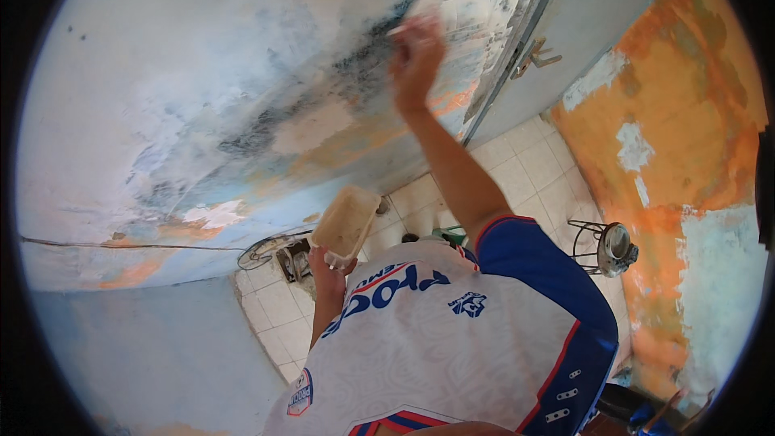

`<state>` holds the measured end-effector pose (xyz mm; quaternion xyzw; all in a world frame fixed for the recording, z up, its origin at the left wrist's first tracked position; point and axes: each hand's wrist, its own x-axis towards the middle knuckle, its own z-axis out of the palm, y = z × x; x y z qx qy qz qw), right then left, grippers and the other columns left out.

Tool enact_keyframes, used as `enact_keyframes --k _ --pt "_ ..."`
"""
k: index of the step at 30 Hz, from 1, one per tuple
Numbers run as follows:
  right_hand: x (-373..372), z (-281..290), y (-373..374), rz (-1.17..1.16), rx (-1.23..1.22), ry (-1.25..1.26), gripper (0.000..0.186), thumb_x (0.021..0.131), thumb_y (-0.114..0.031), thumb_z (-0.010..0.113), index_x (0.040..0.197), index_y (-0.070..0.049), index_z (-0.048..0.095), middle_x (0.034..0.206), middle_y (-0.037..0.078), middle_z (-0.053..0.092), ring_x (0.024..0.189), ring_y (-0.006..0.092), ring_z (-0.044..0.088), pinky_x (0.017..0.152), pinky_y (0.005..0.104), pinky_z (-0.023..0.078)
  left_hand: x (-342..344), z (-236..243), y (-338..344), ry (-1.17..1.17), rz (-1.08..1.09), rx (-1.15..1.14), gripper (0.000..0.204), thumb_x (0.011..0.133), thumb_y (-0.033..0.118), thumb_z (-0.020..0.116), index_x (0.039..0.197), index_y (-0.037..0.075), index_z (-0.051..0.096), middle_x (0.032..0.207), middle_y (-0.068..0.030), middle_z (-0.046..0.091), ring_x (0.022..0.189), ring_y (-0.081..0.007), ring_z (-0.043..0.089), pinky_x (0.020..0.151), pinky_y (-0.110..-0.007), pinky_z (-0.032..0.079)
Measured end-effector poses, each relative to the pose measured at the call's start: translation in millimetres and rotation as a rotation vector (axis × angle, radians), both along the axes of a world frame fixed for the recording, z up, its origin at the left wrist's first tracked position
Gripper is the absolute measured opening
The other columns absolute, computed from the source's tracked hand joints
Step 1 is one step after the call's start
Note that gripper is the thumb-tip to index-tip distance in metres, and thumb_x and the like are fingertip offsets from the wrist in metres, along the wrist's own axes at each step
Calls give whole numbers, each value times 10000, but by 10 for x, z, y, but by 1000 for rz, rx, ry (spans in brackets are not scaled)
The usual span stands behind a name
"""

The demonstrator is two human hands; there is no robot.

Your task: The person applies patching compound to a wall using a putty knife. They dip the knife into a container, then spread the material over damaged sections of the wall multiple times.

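Observation:
My right hand (420, 52) is raised against the patchy wall (315, 125), blurred by motion. Its fingers are curled round something with a thin pale edge, too smeared to name. Fresh-looking white filler (452, 4) spreads over dark, stained plaster around that hand. Low in front of my body, my left hand (325, 268) grips a rectangular, whitish plastic tub (345, 224) by its near end. The tub is tilted, and its inside looks smeared with pale residue.
A grey door (557, 48) with a metal handle (535, 59) adjoins the wall. On the tiled floor (274, 307) are a fan (270, 252) and a metal-framed stool (593, 246) with a round item on top. An orange, patched wall (670, 113) rises at right; a cable (145, 245) runs along the left wall.

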<state>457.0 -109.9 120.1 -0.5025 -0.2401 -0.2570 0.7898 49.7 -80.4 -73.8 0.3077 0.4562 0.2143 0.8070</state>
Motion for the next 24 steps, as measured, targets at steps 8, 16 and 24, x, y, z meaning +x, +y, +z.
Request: enact_keyframes --k 8,16,24 --pt "-1158 -752 255 -23 -448 -462 189 882 -32 616 1061 -72 570 1128 111 567 1120 289 541 990 485 408 166 26 3 18 -10 -53 635 880 351 566 1422 116 334 1401 -177 385 1245 -414 483 929 -620 470" --pt "192 -195 -637 -514 -218 -128 182 925 46 481 1106 34 491 1141 174 494 1007 265 521 888 346 457 102 14 -81 13 -76 -84 521 897 384 550 1348 182 384 1376 -113 424 1219 -369 490 845 -601 509" --pt "-1001 -448 757 -296 -389 -400 109 844 45 594 890 -45 553 1196 152 520 1224 349 489 1120 533 275 -81 -154 70 -4 -90 -104 628 868 382 543 1430 167 364 1435 -141 419 1273 -377 479 994 -607 414"
